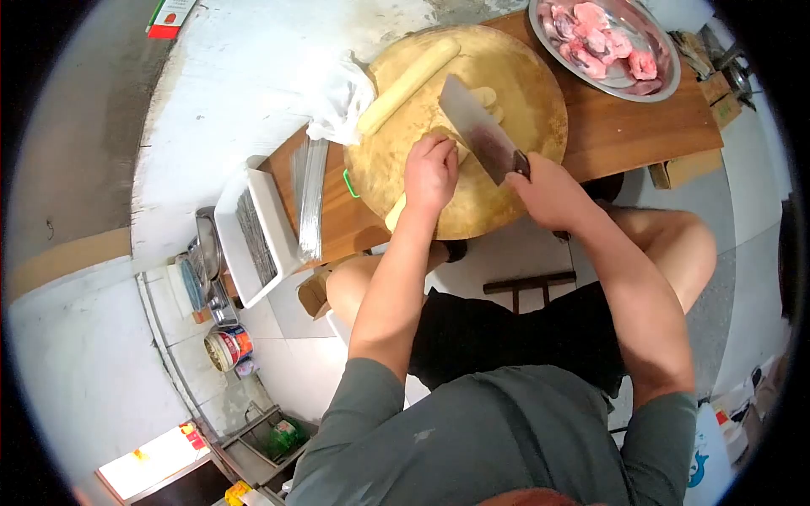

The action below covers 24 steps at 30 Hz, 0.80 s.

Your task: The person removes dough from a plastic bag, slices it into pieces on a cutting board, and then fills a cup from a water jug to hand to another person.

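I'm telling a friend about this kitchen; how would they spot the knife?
Find the big round chopping board on the wooden table. Over it, the right hand holds the knife by its dark handle. Its broad grey blade differs from the pale yellow pieces nearby.

cleaver [479,126] over board [481,198], bowl [665,63] to right

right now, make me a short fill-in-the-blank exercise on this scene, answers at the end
1. The right hand grips the cleaver by its ____.
2. Seen from above, the chopping board is ____ in shape.
3. The raw meat in the metal dish is coloured ____.
4. The small loop at the board's left edge is coloured ____.

Missing words: handle; round; pink; green.
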Tool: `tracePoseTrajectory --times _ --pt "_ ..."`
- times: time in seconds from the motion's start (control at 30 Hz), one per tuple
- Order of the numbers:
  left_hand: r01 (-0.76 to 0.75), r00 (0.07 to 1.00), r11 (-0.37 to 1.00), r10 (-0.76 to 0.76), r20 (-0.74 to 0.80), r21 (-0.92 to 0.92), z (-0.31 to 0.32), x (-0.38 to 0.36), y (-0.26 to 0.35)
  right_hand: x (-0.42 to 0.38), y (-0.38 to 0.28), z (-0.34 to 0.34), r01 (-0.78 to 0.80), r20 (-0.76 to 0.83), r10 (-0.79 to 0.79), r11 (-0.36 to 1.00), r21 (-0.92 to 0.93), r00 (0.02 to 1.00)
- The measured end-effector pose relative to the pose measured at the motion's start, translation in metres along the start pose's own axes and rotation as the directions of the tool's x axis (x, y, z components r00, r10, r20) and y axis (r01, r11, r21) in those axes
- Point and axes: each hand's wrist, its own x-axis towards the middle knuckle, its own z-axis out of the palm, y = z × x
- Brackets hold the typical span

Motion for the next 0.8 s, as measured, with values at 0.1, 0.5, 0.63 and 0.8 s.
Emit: tracePoseTrajectory --times 0.1,0.5,0.63,0.8 --pt "0.014 0.998 1.0 -0.014 -0.058 0.006 0.001 -0.003 0.005 -0.006 -0.013 -0.019 -0.256 0.209 0.185 0.88 0.4 0.96" --pt "0.108 0.993 0.991 -0.112 -0.04 -0.077 0.004 -0.004 0.003 -0.031 -0.005 0.01 0.135 -0.071 -0.173 0.918 -0.372 0.982" --pt "0.089 0.995 0.995 -0.091 -0.039 -0.042 0.003 -0.005 0.006 -0.036 0.001 0.023 0.158 -0.107 -0.226 0.884 -0.441 0.968" --pt "0.119 0.993 0.993 -0.119 -0.005 -0.024 0.002 -0.006 0.006 -0.039 0.002 0.026 0.172 -0.121 -0.247 0.883 -0.436 0.961"
